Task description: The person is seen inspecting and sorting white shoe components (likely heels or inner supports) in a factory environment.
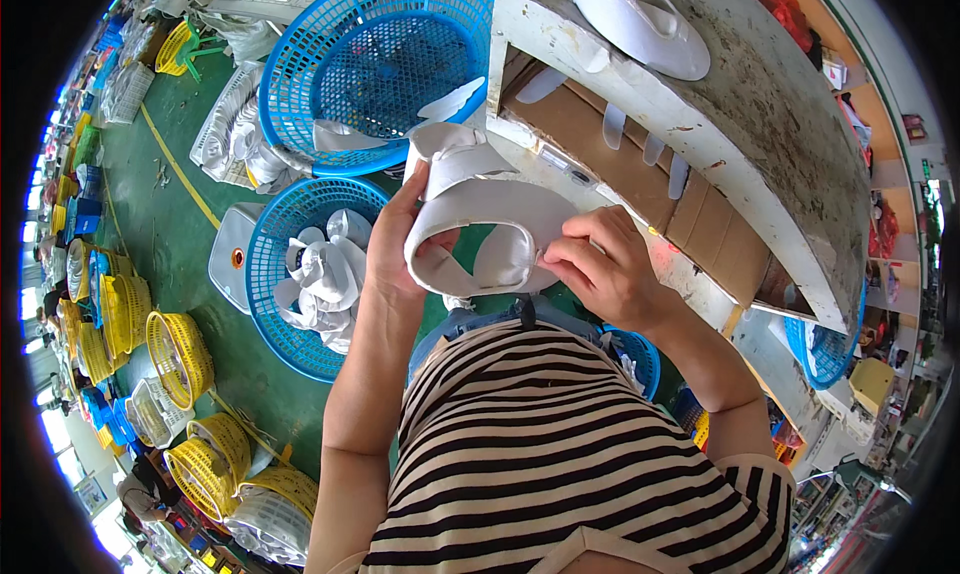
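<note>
You have the white upper (478, 200) between your two hands, lifted clear just in front of your waist. Your left hand (397, 236) is partly closed around its left side, thumb on the outside and a fingertip showing through the opening. Your right hand (603, 259) has its fingers curled in, thumb and forefinger pinched together at the right edge of the opening.

Far left of the upper sits the big basket (276, 91), blue, with a few white pieces (452, 101) in it. Nearer on the left, the small basket (262, 292), also blue, holds a heap of white parts (325, 272). To your right stands the worn bench (745, 104), a white shoe (640, 24) on its far end. Beneath its top, pale tabs (613, 127) lie against brown cardboard (640, 189).
</note>
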A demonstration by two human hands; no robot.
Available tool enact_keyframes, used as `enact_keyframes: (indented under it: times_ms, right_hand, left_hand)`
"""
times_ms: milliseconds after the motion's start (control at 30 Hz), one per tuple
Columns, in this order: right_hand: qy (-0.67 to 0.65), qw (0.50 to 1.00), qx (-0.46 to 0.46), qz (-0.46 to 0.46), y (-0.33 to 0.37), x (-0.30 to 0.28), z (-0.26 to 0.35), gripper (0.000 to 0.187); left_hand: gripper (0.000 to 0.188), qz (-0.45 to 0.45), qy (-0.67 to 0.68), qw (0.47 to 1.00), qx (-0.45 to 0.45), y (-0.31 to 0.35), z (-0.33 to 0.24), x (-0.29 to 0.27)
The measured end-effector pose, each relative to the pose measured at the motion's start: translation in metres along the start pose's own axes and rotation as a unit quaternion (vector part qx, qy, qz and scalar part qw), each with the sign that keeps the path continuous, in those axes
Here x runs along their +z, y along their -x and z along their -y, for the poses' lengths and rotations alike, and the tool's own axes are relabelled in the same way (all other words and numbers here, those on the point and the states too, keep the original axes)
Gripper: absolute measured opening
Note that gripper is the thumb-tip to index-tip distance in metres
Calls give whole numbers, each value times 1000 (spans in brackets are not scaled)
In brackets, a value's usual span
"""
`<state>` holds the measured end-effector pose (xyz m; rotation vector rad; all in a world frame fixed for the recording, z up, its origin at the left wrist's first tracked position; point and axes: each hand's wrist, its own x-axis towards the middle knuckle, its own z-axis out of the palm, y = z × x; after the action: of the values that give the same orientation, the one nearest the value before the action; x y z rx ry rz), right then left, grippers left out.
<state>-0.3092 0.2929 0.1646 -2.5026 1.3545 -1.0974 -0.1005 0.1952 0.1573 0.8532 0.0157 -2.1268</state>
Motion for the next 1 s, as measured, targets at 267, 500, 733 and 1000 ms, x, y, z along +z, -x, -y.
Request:
enact_keyframes:
  times_ms: [267, 500, 733, 1000]
  right_hand:
    - [30, 999, -3, -12, -2, 7, 2, 26]
    - [31, 1000, -4, 0, 2, 14, 3, 29]
    - [-171, 975, 131, 58, 4, 6, 5, 23]
    - [-260, 934, 242, -32, 2, -2, 2, 17]
  left_hand:
    - [22, 4, -1, 1000, 9, 0, 0, 0]
    - [23, -11, 2, 1000, 19, 6, 1, 8]
    - [29, 56, 49, 997, 16, -2, -11, -11]
    - [26, 184, 54, 982, -3, -5, -16, -30]
